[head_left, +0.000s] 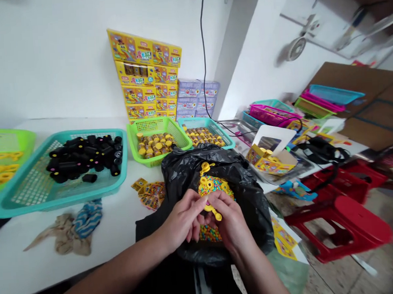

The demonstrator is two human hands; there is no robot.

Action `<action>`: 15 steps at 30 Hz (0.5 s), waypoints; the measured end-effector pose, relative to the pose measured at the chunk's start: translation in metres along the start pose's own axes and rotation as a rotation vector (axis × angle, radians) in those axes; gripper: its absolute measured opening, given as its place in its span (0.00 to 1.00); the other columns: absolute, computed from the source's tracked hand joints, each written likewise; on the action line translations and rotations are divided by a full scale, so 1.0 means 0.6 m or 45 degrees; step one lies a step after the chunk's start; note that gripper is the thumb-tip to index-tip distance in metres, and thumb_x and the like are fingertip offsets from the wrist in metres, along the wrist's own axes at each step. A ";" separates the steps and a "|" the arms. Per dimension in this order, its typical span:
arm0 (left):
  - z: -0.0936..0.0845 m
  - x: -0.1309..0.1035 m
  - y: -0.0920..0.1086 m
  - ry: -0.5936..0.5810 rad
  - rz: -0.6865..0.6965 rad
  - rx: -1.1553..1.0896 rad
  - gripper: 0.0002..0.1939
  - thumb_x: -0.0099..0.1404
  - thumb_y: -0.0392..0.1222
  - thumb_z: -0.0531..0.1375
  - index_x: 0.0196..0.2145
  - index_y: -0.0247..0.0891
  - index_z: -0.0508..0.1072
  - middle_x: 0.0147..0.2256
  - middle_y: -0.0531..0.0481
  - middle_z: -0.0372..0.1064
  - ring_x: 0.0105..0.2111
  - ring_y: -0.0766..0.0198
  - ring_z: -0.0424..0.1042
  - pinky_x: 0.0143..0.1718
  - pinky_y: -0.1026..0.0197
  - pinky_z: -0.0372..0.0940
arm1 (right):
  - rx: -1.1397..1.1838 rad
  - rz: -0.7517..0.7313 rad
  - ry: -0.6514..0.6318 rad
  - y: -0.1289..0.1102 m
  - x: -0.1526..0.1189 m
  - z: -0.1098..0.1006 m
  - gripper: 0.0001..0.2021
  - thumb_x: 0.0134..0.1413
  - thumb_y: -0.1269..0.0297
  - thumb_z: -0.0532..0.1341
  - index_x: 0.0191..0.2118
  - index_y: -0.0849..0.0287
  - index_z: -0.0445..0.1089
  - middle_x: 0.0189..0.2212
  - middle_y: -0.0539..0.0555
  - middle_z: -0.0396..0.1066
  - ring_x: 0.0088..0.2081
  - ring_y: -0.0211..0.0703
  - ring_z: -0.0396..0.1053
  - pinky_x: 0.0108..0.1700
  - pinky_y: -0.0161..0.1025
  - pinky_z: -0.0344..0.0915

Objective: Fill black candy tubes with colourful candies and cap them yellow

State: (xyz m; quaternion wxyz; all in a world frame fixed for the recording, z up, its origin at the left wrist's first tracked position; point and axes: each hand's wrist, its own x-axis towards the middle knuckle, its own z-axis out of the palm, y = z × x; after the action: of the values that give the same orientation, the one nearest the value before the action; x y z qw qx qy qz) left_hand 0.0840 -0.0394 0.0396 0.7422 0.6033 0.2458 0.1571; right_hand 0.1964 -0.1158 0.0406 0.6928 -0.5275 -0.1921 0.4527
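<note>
My left hand (186, 215) and my right hand (229, 216) meet over a black plastic bag (257, 205) of small multicoloured candies (210, 234). Between their fingertips is a small yellow plastic piece (215, 212) with a rounded end pointing down. Both hands are closed on it, thumbs near each other. More yellow pieces (204, 167) lie on the candies just beyond my fingers. Part of the held piece is hidden by my fingers.
Left stands a turquoise basket (21, 201) of black cylinders; behind the bag, a green basket (179, 137) and a blue basket (229, 141) hold small jars. Yellow boxes (137, 95) are stacked by the wall. Right are an open carton (276, 164) and red stools (362, 226).
</note>
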 end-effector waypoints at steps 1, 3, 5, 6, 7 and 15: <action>0.002 -0.001 -0.001 0.008 0.013 -0.020 0.22 0.65 0.63 0.51 0.37 0.40 0.60 0.23 0.58 0.64 0.12 0.73 0.60 0.10 0.72 0.47 | 0.012 -0.005 0.020 0.002 0.000 0.001 0.13 0.44 0.57 0.69 0.27 0.59 0.69 0.18 0.47 0.68 0.16 0.33 0.62 0.17 0.29 0.49; 0.005 -0.003 -0.005 0.026 0.044 -0.059 0.21 0.65 0.62 0.52 0.35 0.39 0.61 0.21 0.59 0.62 0.13 0.75 0.57 0.12 0.73 0.47 | 0.036 -0.008 0.060 0.005 0.001 0.004 0.13 0.42 0.58 0.70 0.26 0.59 0.68 0.17 0.46 0.68 0.15 0.32 0.61 0.16 0.29 0.49; 0.008 -0.003 -0.008 0.035 0.061 -0.083 0.20 0.66 0.61 0.53 0.34 0.39 0.61 0.20 0.60 0.60 0.13 0.77 0.55 0.13 0.74 0.46 | 0.061 -0.006 0.090 0.007 0.001 0.005 0.12 0.40 0.60 0.70 0.25 0.59 0.68 0.17 0.46 0.68 0.14 0.31 0.60 0.16 0.29 0.48; 0.009 -0.003 -0.009 0.041 0.065 -0.091 0.20 0.66 0.60 0.53 0.34 0.39 0.61 0.20 0.60 0.60 0.13 0.77 0.54 0.13 0.74 0.46 | 0.071 -0.004 0.094 0.007 0.001 0.005 0.12 0.40 0.60 0.70 0.25 0.59 0.67 0.17 0.45 0.67 0.14 0.31 0.59 0.16 0.29 0.47; 0.009 -0.002 -0.010 0.047 0.064 -0.098 0.20 0.66 0.60 0.53 0.33 0.39 0.61 0.19 0.61 0.59 0.13 0.77 0.54 0.13 0.74 0.45 | 0.074 -0.002 0.089 0.006 0.001 0.005 0.11 0.40 0.60 0.69 0.24 0.59 0.67 0.17 0.45 0.67 0.14 0.31 0.59 0.16 0.29 0.46; 0.015 0.001 -0.015 0.066 -0.001 -0.178 0.20 0.64 0.61 0.56 0.32 0.40 0.60 0.19 0.61 0.58 0.13 0.77 0.52 0.12 0.74 0.44 | 0.091 0.024 0.092 0.007 0.003 0.006 0.11 0.40 0.60 0.69 0.24 0.58 0.68 0.17 0.45 0.66 0.14 0.31 0.58 0.16 0.29 0.46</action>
State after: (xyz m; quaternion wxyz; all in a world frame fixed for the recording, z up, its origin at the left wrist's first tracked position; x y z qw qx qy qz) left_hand 0.0888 -0.0488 0.0321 0.7760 0.5456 0.2535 0.1892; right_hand 0.1926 -0.1122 0.0380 0.7133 -0.5204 -0.1456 0.4464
